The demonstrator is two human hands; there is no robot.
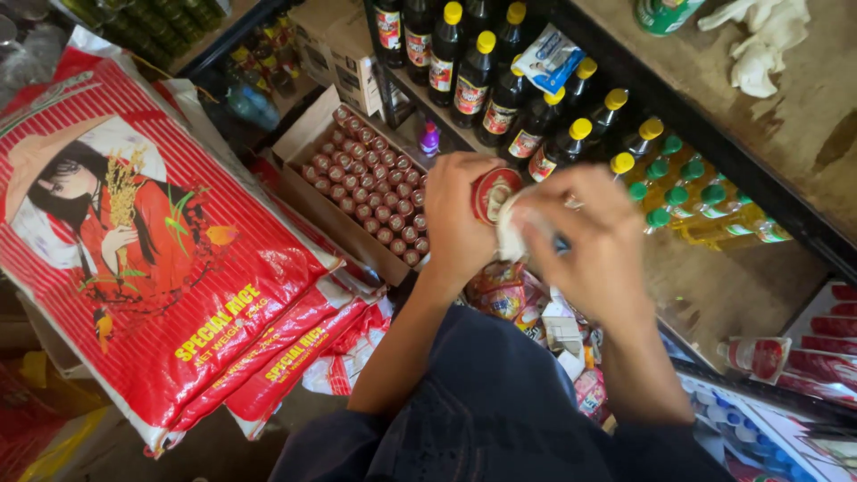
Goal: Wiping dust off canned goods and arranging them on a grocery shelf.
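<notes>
Lying at the left is a stack of red rice sacks (161, 268), then a carton of small bottles (370, 183), then the left hand (455, 219) closed around a red-capped bottle (493, 194) while the right hand (594, 245) presses a white cloth (511, 234) against it, fingers curled.

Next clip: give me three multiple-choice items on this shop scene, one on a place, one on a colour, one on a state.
1. Where is the box of small bottles?
A. left of the hands
B. on the top shelf
C. on the rice bags

2. What colour are the dark bottles' caps?
A. white
B. yellow
C. blue

3. What does the left hand hold?
A. nothing
B. a rice bag
C. a red-lidded item

A: the box lies left of the left hand.
B: the caps are yellow.
C: it grips the red-lidded item; the right hand presses a white cloth to it.
</notes>
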